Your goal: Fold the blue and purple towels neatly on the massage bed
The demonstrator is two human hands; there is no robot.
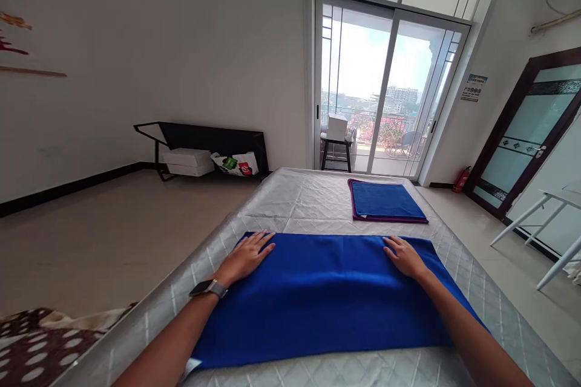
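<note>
A bright blue cloth lies spread across a quilted silver-grey mattress, with soft wrinkles through its middle. My left hand rests flat near the cloth's far left corner, fingers spread; a watch is on that wrist. Toward the far right corner, my right hand lies on the cloth, fingers extended. A white tag shows at the cloth's near left corner. Beyond the cloth, folded blue and purple cloths are stacked on the mattress.
A brown dotted fabric is at the lower left. Against the wall stands a black frame with white boxes and a bag. White table legs and a fire extinguisher are on the right.
</note>
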